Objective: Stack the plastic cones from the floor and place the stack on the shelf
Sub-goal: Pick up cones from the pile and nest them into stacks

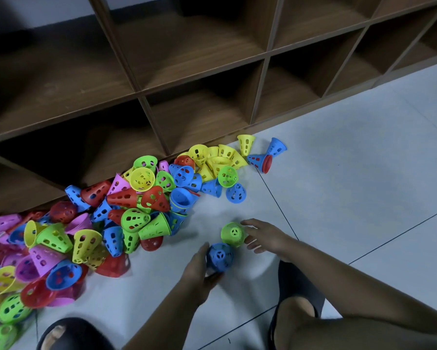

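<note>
The left hand (197, 271) is wrapped around the side of a blue perforated plastic cone (220, 256), its fingers closed on the lower wall while the narrow top, with a small three-part hole, points up toward the camera. The right hand (263, 237) is at a green perforated plastic cone (234, 234); its fingers (250, 222) are spread apart around the far side and seem to touch the rim, but I cannot tell if they really grip it. Both cones stand just beside each other on the pale grey tiled floor (351, 185), a little apart from the big pile of loose plastic cones in red, blue, yellow, green and pink (126, 205), which lies against the foot of the dark wooden shelf with square compartments (265, 54). The compartments that can be seen hold nothing. These cones look thin, hollow and very light, rather stiff but probably a bit springy at the wide rim, so one hand is enough for each. The smooth plastic may slip, yet the many holes should give the fingers some hold. I judge the best place to take one is the wide lower wall near the rim, with fingers on opposite sides, so the narrow end stays free to enter the next cone. A tall stack may lean, so it should be supported from below.
</note>
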